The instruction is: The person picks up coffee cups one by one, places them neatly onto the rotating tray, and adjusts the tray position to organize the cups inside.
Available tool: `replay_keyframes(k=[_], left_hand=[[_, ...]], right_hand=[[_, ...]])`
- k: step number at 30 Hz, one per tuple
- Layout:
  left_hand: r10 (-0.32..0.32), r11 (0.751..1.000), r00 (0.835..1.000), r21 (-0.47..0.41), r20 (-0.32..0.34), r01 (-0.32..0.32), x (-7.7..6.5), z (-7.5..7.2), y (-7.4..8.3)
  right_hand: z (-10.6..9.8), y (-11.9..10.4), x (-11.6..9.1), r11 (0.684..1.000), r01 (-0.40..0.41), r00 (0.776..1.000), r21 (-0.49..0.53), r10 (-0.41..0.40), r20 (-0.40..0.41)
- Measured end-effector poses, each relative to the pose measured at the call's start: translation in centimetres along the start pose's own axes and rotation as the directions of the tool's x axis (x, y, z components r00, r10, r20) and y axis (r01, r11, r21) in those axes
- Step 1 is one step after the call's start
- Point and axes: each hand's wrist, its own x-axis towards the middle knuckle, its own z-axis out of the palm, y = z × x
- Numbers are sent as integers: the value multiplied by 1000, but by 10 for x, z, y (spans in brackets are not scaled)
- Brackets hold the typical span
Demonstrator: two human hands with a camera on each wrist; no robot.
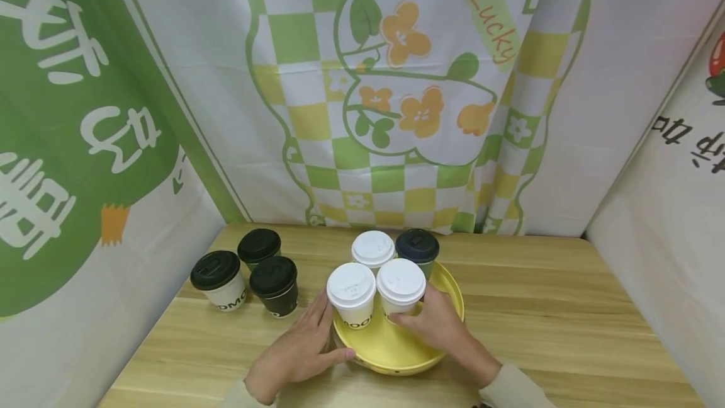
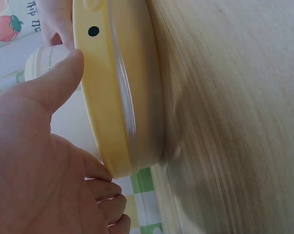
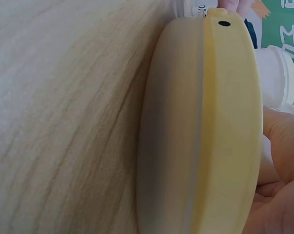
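A round yellow tray (image 1: 391, 350) with a raised rim rests on the table and carries several lidded paper cups. My right hand (image 1: 440, 323) grips the front right white-lidded cup (image 1: 401, 285), thumb at its near side and fingers around its right. To its left stands another white-lidded cup (image 1: 351, 291); a third white-lidded cup (image 1: 373, 248) and a black-lidded cup (image 1: 418, 248) are behind. At the tray's left edge is my left hand (image 1: 297, 350), thumb and fingers spread. In the left wrist view its thumb (image 2: 64, 80) touches the yellow rim (image 2: 100, 97).
Left of the tray, three black-lidded cups stand on the wooden table (image 1: 544, 320): a white one (image 1: 226, 291), a dark one (image 1: 281, 298) and one behind (image 1: 259, 247). A patterned curtain (image 1: 391, 194) hangs along the table's back edge, with printed cloth on both sides.
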Motion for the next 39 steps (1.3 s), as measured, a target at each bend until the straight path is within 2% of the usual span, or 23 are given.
replay_keyframes(k=[7, 16, 23, 28, 33, 39], left_hand=[[-2, 1000, 1000, 7, -5, 2, 0, 1, 0], [9, 1000, 1000, 10, -6, -9, 0, 2, -2], [13, 1000, 1000, -5, -6, -13, -1, 1, -1], [16, 1000, 1000, -6, -12, -16, -1, 2, -1], [13, 1000, 1000, -5, -10, -13, -1, 3, -2], [10, 1000, 1000, -3, -6, -10, -1, 3, -3]], right_hand=[[3, 2, 1, 1000, -9, 1000, 2, 9, -2], [7, -1, 3, 1000, -1, 999, -24, 0, -52], [9, -1, 2, 999, -38, 998, -29, 36, -42], [8, -2, 0, 999, -31, 999, -34, 29, -43], [0, -3, -5, 999, -30, 999, -38, 29, -20], [-23, -2, -15, 995, -100, 993, -25, 101, 63]])
